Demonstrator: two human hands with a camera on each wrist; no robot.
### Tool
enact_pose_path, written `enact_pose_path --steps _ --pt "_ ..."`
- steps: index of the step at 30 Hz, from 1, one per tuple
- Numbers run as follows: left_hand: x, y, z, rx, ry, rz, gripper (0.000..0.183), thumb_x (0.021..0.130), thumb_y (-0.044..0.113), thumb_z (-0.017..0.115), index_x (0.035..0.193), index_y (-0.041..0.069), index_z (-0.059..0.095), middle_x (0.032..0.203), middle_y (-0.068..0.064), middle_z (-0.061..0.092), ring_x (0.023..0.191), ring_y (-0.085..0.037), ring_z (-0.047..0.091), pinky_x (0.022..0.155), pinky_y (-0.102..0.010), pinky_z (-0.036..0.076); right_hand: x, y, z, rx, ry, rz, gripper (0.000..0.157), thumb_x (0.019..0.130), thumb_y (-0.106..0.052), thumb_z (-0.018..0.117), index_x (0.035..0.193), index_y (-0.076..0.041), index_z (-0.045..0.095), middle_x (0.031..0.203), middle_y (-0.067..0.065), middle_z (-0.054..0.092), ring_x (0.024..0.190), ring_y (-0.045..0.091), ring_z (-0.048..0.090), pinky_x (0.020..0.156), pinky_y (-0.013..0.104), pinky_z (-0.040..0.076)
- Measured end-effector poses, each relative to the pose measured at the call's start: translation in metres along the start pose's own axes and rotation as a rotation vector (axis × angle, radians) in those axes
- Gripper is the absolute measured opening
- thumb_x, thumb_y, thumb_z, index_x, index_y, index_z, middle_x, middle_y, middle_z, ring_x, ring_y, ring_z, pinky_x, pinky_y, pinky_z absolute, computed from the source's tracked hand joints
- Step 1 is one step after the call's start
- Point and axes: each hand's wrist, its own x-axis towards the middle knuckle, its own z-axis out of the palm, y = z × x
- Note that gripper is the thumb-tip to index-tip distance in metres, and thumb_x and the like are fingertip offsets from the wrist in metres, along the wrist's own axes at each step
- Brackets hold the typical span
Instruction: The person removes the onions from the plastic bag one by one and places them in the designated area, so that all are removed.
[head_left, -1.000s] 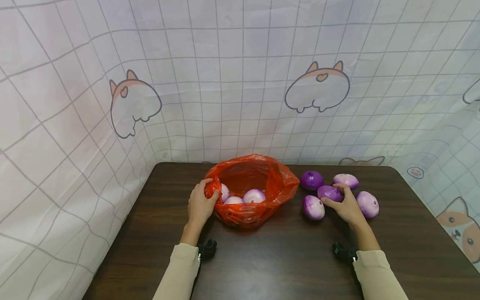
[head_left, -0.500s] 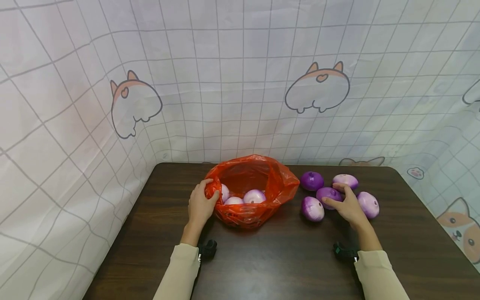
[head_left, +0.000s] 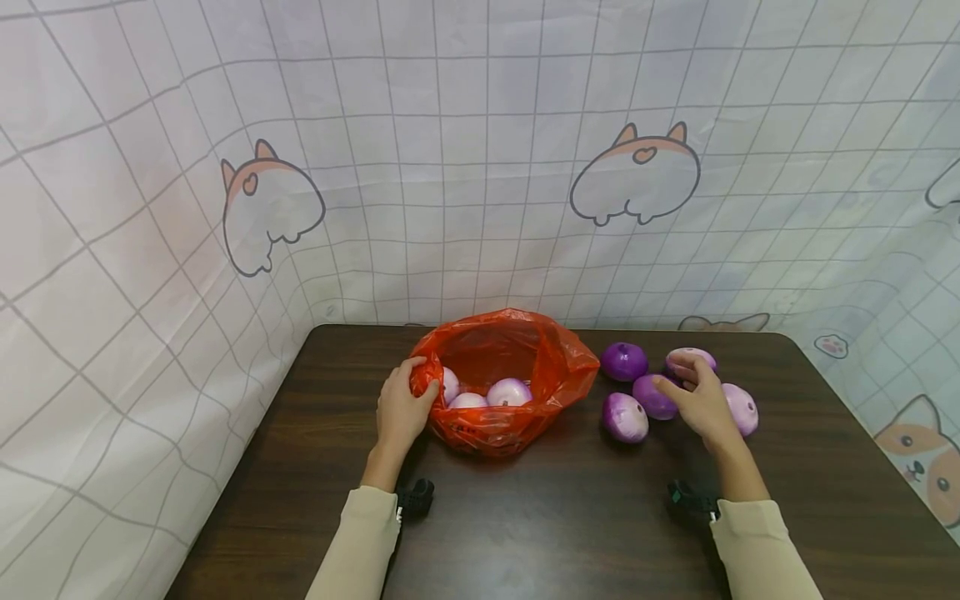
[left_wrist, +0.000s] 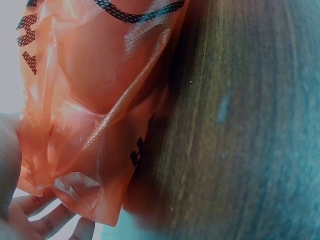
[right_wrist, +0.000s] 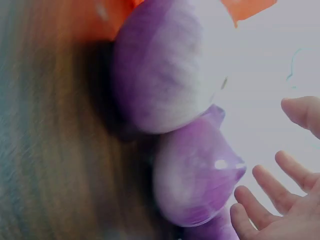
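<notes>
At the left side of an orange-red plastic bag (head_left: 487, 435), my left hand (head_left: 401, 410) holds the gathered rim between thumb and fingers. The left wrist view shows the bag's film (left_wrist: 82, 70) bunched at that hand. Inside the bag's mouth lie pale purple onions (head_left: 509, 392). My right hand (head_left: 705, 406) hovers over a group of onions with its fingers spread and holds nothing. A purple onion (head_left: 649, 398) lies below its thumb; in the right wrist view a gap separates the fingers from that onion (right_wrist: 195, 172).
Around the right hand lie a dark purple onion (head_left: 624, 362), a purple-and-white onion (head_left: 626, 417), a pale onion (head_left: 688, 357) behind, and another pale onion (head_left: 742, 410) to the right. The dark wooden table (head_left: 525, 525) ends at a grid-patterned curtain (head_left: 465, 167).
My right hand, earlier touching the middle purple onion, has let go and lifted slightly to the right. That onion shifted a little left. My left hand and the bag have stayed put.
</notes>
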Motion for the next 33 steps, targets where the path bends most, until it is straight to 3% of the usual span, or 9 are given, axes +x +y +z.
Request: enact_pose_path --steps 3,7,10,16,25,33 --pt "0.000 0.000 0.000 -0.002 0.001 0.000 0.047 0.093 0.035 0.071 0.137 0.023 0.059 0.129 -0.013 0.064 0.119 -0.037 0.060 0.101 -0.060 0.050 -0.001 -0.009 0.000 -0.013 0.040 -0.014 0.063 0.100 -0.030 0.067 0.146 0.003 0.039 0.148 0.025 0.046 0.141 0.043 0.043 0.118 0.057 0.034" --pt "-0.001 0.000 -0.001 -0.003 -0.002 -0.004 0.047 0.093 0.035 0.071 0.137 0.023 0.059 0.130 -0.013 0.064 0.118 -0.037 0.061 0.101 -0.060 0.050 -0.004 -0.023 0.002 -0.012 0.093 -0.031 0.056 0.099 -0.031 0.068 0.143 -0.003 0.046 0.138 0.006 0.054 0.130 0.025 0.053 0.108 0.022 0.045" --pt "-0.001 0.000 0.000 -0.003 -0.001 -0.006 0.047 0.093 0.035 0.071 0.137 0.023 0.059 0.129 -0.013 0.064 0.118 -0.037 0.061 0.101 -0.060 0.050 -0.006 -0.031 0.003 0.018 0.127 -0.067 0.050 0.098 -0.027 0.069 0.141 -0.007 0.050 0.129 -0.012 0.056 0.122 0.011 0.055 0.094 0.006 0.044" --pt "-0.001 0.001 0.000 0.000 0.005 0.002 0.047 0.093 0.034 0.071 0.137 0.023 0.059 0.128 -0.013 0.064 0.118 -0.037 0.061 0.100 -0.060 0.051 -0.011 -0.050 0.010 0.073 0.147 -0.171 0.046 0.098 -0.018 0.069 0.138 -0.003 0.052 0.122 -0.021 0.057 0.114 0.000 0.055 0.097 0.011 0.046" --pt "-0.002 0.003 -0.002 -0.006 0.006 0.001 0.045 0.093 0.034 0.071 0.136 0.022 0.060 0.129 -0.014 0.065 0.118 -0.037 0.061 0.101 -0.059 0.050 -0.023 -0.080 0.028 0.155 0.093 -0.285 0.040 0.098 -0.009 0.066 0.134 0.003 0.052 0.123 -0.014 0.059 0.115 0.006 0.058 0.099 0.013 0.047" --pt "-0.003 0.005 -0.002 -0.010 0.005 -0.003 0.046 0.093 0.034 0.071 0.136 0.022 0.060 0.129 -0.014 0.065 0.118 -0.037 0.061 0.100 -0.059 0.050 -0.033 -0.095 0.052 0.186 0.017 -0.333 0.037 0.097 -0.005 0.066 0.132 0.000 0.055 0.126 0.007 0.060 0.113 0.019 0.063 0.095 0.014 0.051"
